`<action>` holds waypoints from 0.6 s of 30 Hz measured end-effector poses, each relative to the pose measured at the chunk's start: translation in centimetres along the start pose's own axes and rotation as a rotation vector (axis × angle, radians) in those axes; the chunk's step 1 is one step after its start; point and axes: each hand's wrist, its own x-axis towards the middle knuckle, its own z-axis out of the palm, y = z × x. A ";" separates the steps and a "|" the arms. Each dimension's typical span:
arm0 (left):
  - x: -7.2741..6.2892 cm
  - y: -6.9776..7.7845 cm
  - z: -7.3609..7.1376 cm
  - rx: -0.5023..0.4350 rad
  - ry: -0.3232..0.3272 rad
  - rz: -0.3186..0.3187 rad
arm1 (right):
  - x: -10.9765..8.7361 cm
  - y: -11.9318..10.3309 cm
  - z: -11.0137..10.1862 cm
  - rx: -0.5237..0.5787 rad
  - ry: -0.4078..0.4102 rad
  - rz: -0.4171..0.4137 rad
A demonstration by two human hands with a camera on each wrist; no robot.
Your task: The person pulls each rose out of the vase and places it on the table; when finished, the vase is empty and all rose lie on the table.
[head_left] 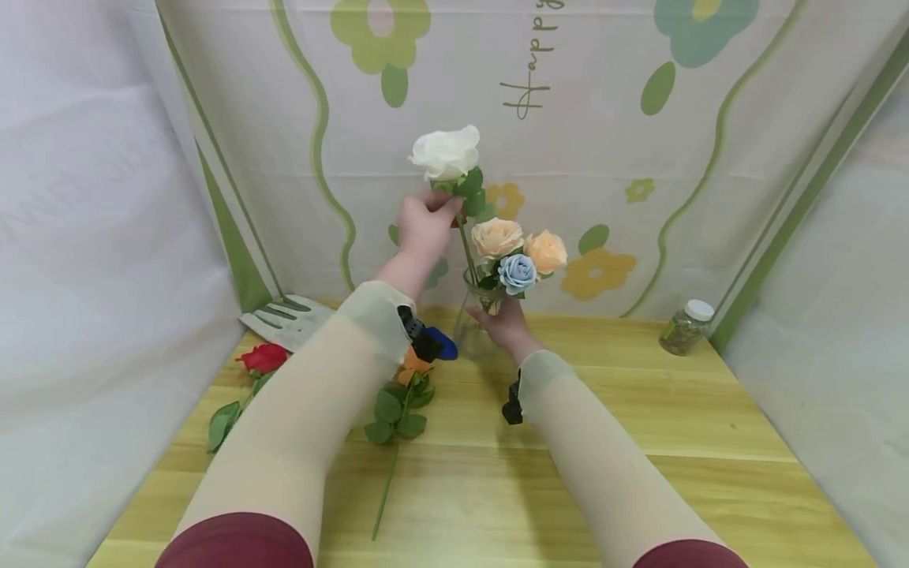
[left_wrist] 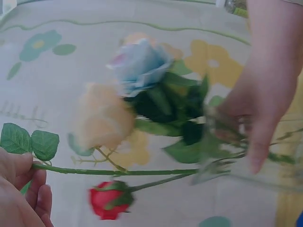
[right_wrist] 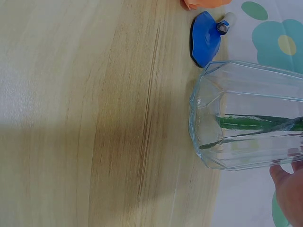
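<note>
In the head view, the left hand point(head_left: 422, 225) pinched the white rose point(head_left: 446, 154) just below its bloom, holding it upright above the vase point(head_left: 474, 335), with the stem point(head_left: 468, 251) slanting down to the mouth. The right hand point(head_left: 510, 325) gripped the vase near its neck. Two peach roses point(head_left: 497, 237) point(head_left: 545, 251) and a blue rose point(head_left: 517, 273) stood in it. On the surface point(head_left: 710, 426) lay an orange rose point(head_left: 414, 364), a red rose point(head_left: 263, 357) and a glove point(head_left: 294, 322); a jar point(head_left: 683, 331) stood at the right.

In the left wrist view, the left fingers were closed on the green stem beside its leaves, the white bloom out of frame. The stem's far end met the rim and seemed to be just inside. Another red rose point(left_wrist: 105, 203) leaned out of the vase below that stem. The right fingers curled round the neck.

In the right wrist view, the right fingertips touched the glass, and stems showed within; which belonged to the white rose could not be told. A blue piece point(right_wrist: 205, 40) sat near the base.

The step in hand looked like inserting the white rose. The next move seemed to call for lowering its stem past the others while the right hand steadied the vase.
</note>
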 end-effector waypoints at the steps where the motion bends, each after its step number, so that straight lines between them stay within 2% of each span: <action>1: 0.1 0.6 -0.4 -0.003 0.009 0.015 | 0.0 0.0 0.1 0.002 0.000 -0.006; 7: -0.3 4.3 -3.0 -0.032 0.055 0.118 | 0.3 0.2 0.4 -0.003 0.008 -0.025; 13: -1.8 7.5 -6.0 -0.088 0.090 0.201 | 0.6 0.3 0.4 0.001 0.001 -0.014; 16: -2.8 8.1 -7.2 -0.064 0.070 0.190 | 0.7 0.3 0.4 -0.002 0.005 -0.007; 18: -3.7 8.0 -7.9 -0.021 0.028 0.157 | 0.7 0.4 0.2 -0.007 0.012 -0.009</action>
